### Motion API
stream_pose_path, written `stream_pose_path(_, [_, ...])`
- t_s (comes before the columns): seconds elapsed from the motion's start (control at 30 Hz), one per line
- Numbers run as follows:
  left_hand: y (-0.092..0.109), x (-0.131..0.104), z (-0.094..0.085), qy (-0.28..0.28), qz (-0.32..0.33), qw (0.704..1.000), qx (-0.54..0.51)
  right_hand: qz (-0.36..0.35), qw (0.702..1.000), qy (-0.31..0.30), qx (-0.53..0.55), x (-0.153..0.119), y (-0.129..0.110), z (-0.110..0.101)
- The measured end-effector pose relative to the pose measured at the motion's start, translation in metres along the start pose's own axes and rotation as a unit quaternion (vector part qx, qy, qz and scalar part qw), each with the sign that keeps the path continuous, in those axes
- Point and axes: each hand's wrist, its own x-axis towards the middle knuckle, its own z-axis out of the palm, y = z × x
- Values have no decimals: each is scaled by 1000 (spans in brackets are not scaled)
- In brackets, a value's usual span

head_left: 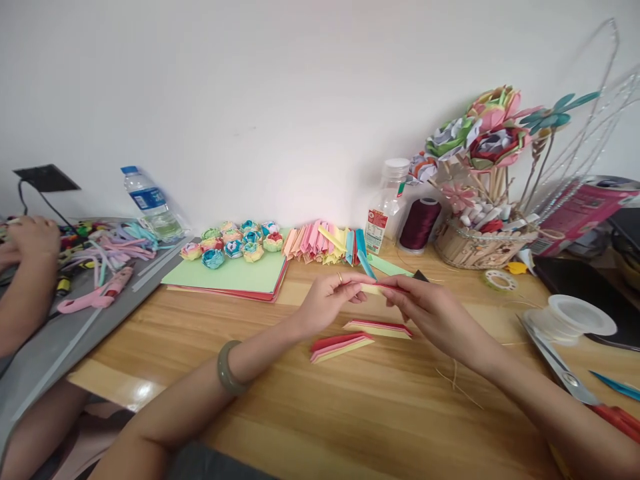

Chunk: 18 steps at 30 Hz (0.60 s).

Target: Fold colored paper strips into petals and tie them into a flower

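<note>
Between my two hands is a narrow folded paper strip [371,289], pale yellow with a red edge. My left hand [330,298] pinches its left end, and a ring shows on one finger. At the other end, my right hand [423,303] closes thumb and fingers on the strip. Just below on the table lie two bundles of folded paper: a red, pink and yellow bundle [343,347] and a thinner red-edged bundle [379,329]. Behind my hands stands a row of folded paper pieces [320,241] in pink, yellow and blue.
Paper flowers [233,249] sit on a stack of coloured paper [225,277]. Along the wall stand a plastic bottle [383,210], a thread spool [420,225] and a basket [480,243]. Scissors [570,380] lie right. At far left, another person's hand [35,233] rests near a glue gun [97,293].
</note>
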Motion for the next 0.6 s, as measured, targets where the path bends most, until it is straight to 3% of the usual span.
stream_pose_path(0.13, [-3, -6, 3, 11, 10, 997, 76, 1, 998, 63, -30, -4, 2, 4])
stream_pose_path(0.23, [-2, -9, 6, 9, 46, 991, 127, -10, 997, 76, -28, -5, -1, 8])
stream_pose_path(0.47, [-5, -12, 14, 58, 62, 988, 130, 7, 982, 181, 57, -8, -3, 14])
stream_pose_path(0.6, [-4, -14, 18, 25, 89, 986, 135, -10, 981, 156, 113, -10, -6, 17])
